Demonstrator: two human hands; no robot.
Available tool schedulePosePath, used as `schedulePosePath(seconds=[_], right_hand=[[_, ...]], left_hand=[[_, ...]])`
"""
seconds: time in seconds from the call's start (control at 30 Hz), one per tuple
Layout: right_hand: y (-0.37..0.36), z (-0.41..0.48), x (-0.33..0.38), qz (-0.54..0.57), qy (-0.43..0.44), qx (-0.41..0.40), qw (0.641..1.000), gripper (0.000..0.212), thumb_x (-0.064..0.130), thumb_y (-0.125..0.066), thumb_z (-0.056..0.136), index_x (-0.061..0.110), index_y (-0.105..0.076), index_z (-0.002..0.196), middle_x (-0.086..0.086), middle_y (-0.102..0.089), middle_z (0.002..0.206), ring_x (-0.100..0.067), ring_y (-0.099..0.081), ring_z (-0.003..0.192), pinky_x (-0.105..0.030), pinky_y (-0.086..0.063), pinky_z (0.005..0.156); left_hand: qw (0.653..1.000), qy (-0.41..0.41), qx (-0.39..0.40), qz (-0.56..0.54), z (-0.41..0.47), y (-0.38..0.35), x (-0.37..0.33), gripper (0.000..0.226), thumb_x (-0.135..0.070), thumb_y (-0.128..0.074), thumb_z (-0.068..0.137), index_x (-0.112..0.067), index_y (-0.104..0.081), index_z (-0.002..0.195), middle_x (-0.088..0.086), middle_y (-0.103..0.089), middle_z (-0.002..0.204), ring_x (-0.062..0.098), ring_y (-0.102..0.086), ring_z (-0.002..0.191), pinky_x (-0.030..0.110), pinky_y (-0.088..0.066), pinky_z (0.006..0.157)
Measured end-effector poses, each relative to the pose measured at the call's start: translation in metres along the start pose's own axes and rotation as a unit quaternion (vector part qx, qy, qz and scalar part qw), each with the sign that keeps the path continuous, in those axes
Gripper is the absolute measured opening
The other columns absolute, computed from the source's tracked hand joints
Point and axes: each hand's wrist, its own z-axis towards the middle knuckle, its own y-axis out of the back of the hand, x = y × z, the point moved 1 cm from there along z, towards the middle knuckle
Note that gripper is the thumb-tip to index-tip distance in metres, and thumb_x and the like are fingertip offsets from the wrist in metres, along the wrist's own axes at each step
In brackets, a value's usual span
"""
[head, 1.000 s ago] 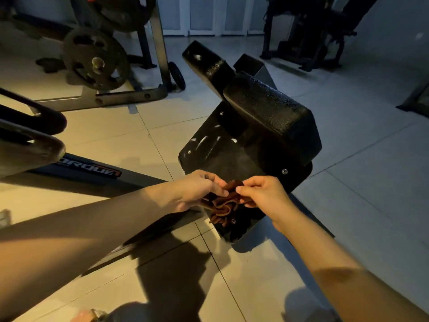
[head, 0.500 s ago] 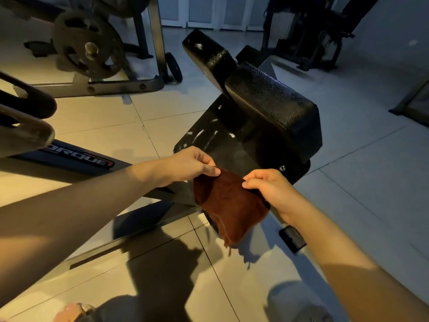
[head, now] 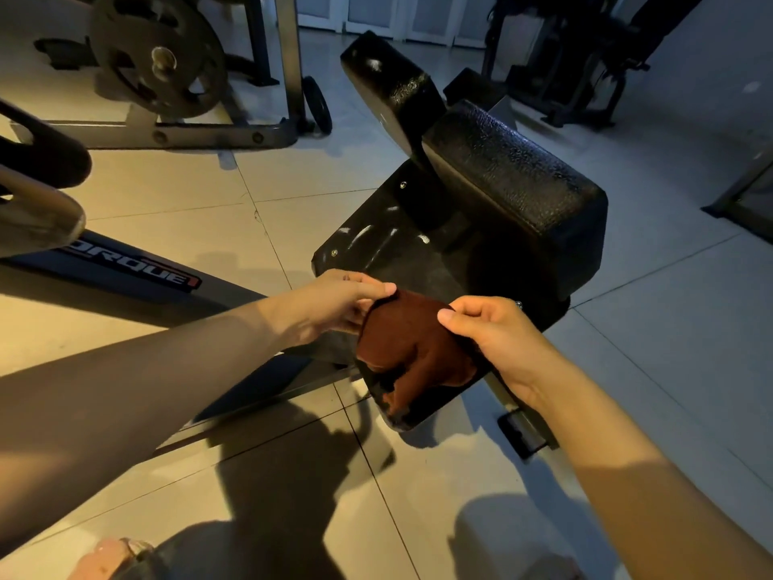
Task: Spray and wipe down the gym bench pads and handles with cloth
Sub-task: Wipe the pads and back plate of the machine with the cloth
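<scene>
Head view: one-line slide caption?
The left hand and right hand pinch a brown cloth by its top edge near the black bench pad.

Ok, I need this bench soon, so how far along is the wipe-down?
Done: hard to tell; the black pad glistens, perhaps sprayed. In hand: the left hand and right hand pinch the brown cloth spread open before it. Left: apparently wiping the pads and the handle.

Rust-brown cloth (head: pixel 412 345), black pebbled bench pad (head: pixel 510 190), pale beige floor tiles (head: pixel 175 194)
</scene>
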Motion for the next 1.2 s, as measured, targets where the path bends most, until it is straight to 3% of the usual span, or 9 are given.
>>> schedulePosePath(seconds=[0.13, 0.23, 0.4, 0.6, 0.77, 0.93, 1.03, 1.13, 1.2], right_hand=[[0.001, 0.004, -0.006, 0.023, 0.006, -0.068, 0.997, 0.017, 0.013, -0.061, 0.101, 0.003, -0.074, 0.096, -0.011, -0.077, 0.086, -0.019, -0.074, 0.082, -0.026, -0.057, 0.072], [0.003, 0.005, -0.010, 0.067, 0.010, -0.079, 0.995, 0.021, 0.012, -0.055, 0.104, 0.008, -0.070, 0.090, -0.002, -0.074, 0.081, -0.011, -0.071, 0.079, -0.020, -0.054, 0.068], [0.008, 0.008, -0.017, 0.201, -0.010, -0.080, 0.976, 0.022, 0.016, -0.049, 0.107, 0.015, -0.069, 0.098, -0.005, -0.075, 0.106, -0.016, -0.071, 0.104, -0.028, -0.055, 0.084], [0.012, 0.011, -0.030, 0.237, -0.038, -0.099, 0.966, 0.022, 0.018, -0.051, 0.106, 0.011, -0.068, 0.117, -0.010, -0.072, 0.118, -0.027, -0.067, 0.116, -0.041, -0.053, 0.099], [0.014, 0.012, -0.029, 0.192, -0.040, -0.148, 0.969, 0.027, 0.013, -0.057, 0.102, 0.001, -0.066, 0.124, -0.011, -0.073, 0.120, -0.022, -0.069, 0.113, -0.026, -0.055, 0.085], [0.015, 0.015, -0.040, 0.099, -0.048, -0.214, 0.970, 0.027, 0.016, -0.072, 0.093, 0.005, -0.071, 0.118, -0.009, -0.074, 0.115, -0.025, -0.068, 0.112, -0.040, -0.053, 0.101], [0.014, 0.016, -0.045, 0.089, -0.042, -0.220, 0.970, 0.037, 0.018, -0.076, 0.090, 0.002, -0.069, 0.123, -0.009, -0.072, 0.117, -0.023, -0.067, 0.113, -0.037, -0.055, 0.101], [0.017, 0.016, -0.042, 0.076, -0.030, -0.191, 0.978, 0.024, 0.011, -0.076, 0.088, 0.001, -0.072, 0.109, 0.007, -0.070, 0.108, -0.011, -0.065, 0.105, -0.014, -0.054, 0.076], [0.020, 0.016, -0.043, 0.082, -0.031, -0.179, 0.980, 0.015, 0.007, -0.077, 0.086, 0.008, -0.074, 0.100, 0.016, -0.065, 0.116, -0.006, -0.061, 0.108, -0.022, -0.055, 0.085]], left_hand=[[0.994, 0.103, -0.041, -0.024, 0.006, -0.007, 0.041, 0.039, -0.043, -0.058, 0.101, -0.013, -0.061, 0.126, 0.015, -0.072, 0.111, 0.031, -0.071, 0.104, 0.045, -0.055, 0.097], [0.981, 0.172, 0.013, -0.085, 0.004, -0.019, 0.055, 0.045, -0.052, -0.044, 0.103, -0.010, -0.059, 0.113, 0.010, -0.070, 0.093, 0.024, -0.067, 0.084, 0.038, -0.052, 0.084], [0.974, 0.118, 0.092, -0.171, 0.002, -0.039, 0.045, 0.072, -0.073, -0.038, 0.096, -0.011, -0.060, 0.125, 0.012, -0.072, 0.102, 0.026, -0.066, 0.097, 0.041, -0.043, 0.093], [0.981, 0.028, 0.086, -0.170, 0.000, -0.045, 0.034, 0.027, -0.033, -0.057, 0.092, -0.015, -0.060, 0.112, 0.007, -0.070, 0.113, 0.027, -0.060, 0.111, 0.049, -0.035, 0.113], [0.983, 0.033, 0.013, -0.182, 0.001, -0.043, 0.030, 0.046, -0.006, -0.069, 0.088, -0.011, -0.060, 0.133, 0.016, -0.067, 0.126, 0.032, -0.066, 0.115, 0.037, -0.055, 0.089], [0.979, 0.018, -0.090, -0.183, 0.002, -0.033, 0.021, 0.052, -0.004, -0.072, 0.089, -0.018, -0.054, 0.136, 0.014, -0.061, 0.125, 0.029, -0.065, 0.113, 0.036, -0.058, 0.090], [0.990, -0.006, -0.082, -0.118, 0.000, -0.033, 0.009, 0.030, -0.003, -0.063, 0.095, -0.019, -0.067, 0.120, 0.011, -0.066, 0.117, 0.023, -0.065, 0.106, 0.033, -0.057, 0.089], [0.999, -0.020, -0.032, -0.031, -0.004, -0.033, 0.001, 0.033, -0.002, -0.068, 0.090, -0.018, -0.069, 0.119, 0.008, -0.067, 0.116, 0.023, -0.064, 0.107, 0.035, -0.055, 0.094], [0.998, -0.031, -0.003, 0.054, -0.005, -0.032, -0.001, 0.041, -0.001, -0.074, 0.085, -0.016, -0.066, 0.122, 0.008, -0.064, 0.120, 0.024, -0.062, 0.111, 0.034, -0.055, 0.096]])
